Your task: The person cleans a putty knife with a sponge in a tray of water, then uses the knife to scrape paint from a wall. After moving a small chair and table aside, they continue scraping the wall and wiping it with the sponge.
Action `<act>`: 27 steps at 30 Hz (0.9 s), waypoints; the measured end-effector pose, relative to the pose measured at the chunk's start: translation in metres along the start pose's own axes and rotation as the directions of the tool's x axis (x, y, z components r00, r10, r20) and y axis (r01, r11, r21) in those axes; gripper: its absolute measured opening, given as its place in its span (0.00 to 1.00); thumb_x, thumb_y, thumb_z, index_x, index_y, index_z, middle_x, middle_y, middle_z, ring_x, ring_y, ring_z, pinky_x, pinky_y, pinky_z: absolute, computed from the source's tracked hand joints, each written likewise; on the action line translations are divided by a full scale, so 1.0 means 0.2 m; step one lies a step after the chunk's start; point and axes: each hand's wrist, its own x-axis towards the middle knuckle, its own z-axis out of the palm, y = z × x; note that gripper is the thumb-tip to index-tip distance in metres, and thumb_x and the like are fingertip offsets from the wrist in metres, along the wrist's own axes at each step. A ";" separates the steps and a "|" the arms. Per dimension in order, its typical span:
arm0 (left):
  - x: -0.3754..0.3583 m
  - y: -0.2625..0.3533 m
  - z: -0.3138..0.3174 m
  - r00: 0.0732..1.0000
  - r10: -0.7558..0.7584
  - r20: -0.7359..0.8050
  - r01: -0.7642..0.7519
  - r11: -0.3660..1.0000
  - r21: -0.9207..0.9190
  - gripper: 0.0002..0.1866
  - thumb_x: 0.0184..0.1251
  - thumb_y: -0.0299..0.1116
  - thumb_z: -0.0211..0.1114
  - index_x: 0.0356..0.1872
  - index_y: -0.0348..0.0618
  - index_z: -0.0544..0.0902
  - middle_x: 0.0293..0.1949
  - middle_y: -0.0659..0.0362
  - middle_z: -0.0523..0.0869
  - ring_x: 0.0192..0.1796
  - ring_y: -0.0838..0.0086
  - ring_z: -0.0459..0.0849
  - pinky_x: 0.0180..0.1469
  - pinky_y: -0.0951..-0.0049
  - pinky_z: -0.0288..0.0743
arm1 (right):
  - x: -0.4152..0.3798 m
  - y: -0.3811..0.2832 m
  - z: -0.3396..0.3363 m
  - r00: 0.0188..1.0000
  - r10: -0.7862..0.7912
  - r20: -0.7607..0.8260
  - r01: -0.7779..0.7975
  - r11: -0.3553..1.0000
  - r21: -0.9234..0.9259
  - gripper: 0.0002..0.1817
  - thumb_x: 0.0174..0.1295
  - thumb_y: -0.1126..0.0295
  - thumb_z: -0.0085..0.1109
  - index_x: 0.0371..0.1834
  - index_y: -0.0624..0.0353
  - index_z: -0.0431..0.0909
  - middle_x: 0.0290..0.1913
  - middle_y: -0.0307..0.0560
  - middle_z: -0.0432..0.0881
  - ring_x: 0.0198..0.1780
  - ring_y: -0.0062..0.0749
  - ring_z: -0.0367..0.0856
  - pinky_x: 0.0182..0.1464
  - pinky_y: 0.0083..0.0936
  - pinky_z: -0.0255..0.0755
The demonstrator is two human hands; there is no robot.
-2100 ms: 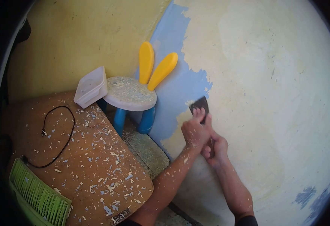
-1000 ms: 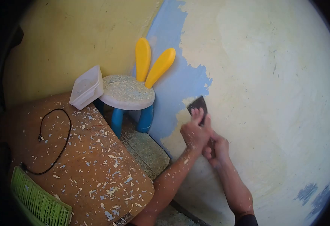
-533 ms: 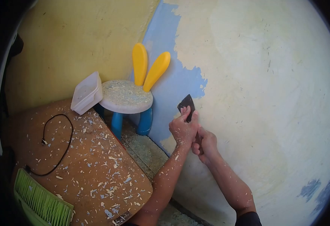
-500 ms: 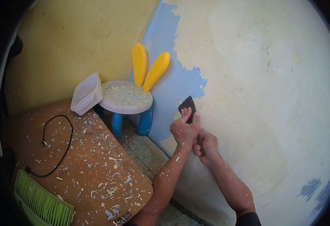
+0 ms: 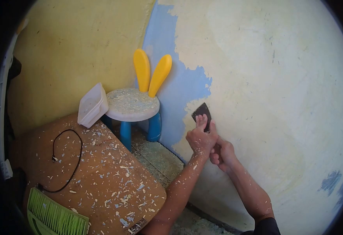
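My left hand (image 5: 201,138) presses its fingers on the dark blade of a scraper (image 5: 202,113), which lies against the wall (image 5: 265,117). Just below and to the right, my right hand (image 5: 223,153) is closed around the scraper's handle, mostly hidden by the hands. The blade is right of the lower part of a bare blue patch (image 5: 187,84) with a ragged edge, where cream paint surrounds it. Paint flecks stick to both forearms.
A round stool (image 5: 132,105) with yellow ears and blue legs stands in the corner, covered in flakes. A white plastic container (image 5: 93,105) leans beside it. The brown board (image 5: 101,172) holds paint chips, a black cable (image 5: 80,150) and a green brush (image 5: 56,213).
The camera view has shifted, so the stool and board appear lower. Both hands and the scraper have moved slightly right and down in view, and the blade is farther from the blue patch's edge.
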 end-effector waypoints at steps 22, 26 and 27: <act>0.07 0.09 -0.03 0.995 -0.042 0.090 0.029 0.989 0.145 0.20 0.55 0.48 0.61 0.45 0.48 0.84 0.38 0.48 0.84 0.41 0.57 0.84 0.46 0.64 0.76 | -0.05 -0.06 0.05 0.996 0.036 -0.084 -0.034 0.999 0.022 0.19 0.69 0.55 0.37 0.24 0.54 0.67 0.17 0.35 0.66 0.11 0.17 0.59 0.10 0.18 0.53; 0.17 0.01 -0.08 0.981 -0.185 0.062 0.180 0.981 0.075 0.20 0.53 0.48 0.63 0.44 0.49 0.85 0.35 0.47 0.84 0.37 0.54 0.84 0.43 0.64 0.77 | 0.13 -0.05 0.11 1.000 0.021 -0.018 -0.021 1.000 -0.014 0.19 0.69 0.56 0.39 0.24 0.54 0.68 0.16 0.34 0.65 0.11 0.18 0.59 0.11 0.18 0.54; 0.18 -0.01 -0.08 0.992 -0.125 -0.019 0.126 0.992 0.011 0.20 0.52 0.48 0.63 0.43 0.49 0.85 0.33 0.47 0.85 0.37 0.53 0.84 0.42 0.64 0.77 | 0.12 -0.04 0.12 1.000 0.021 -0.023 -0.022 1.000 -0.020 0.19 0.69 0.56 0.39 0.24 0.54 0.68 0.16 0.34 0.65 0.11 0.18 0.59 0.11 0.18 0.54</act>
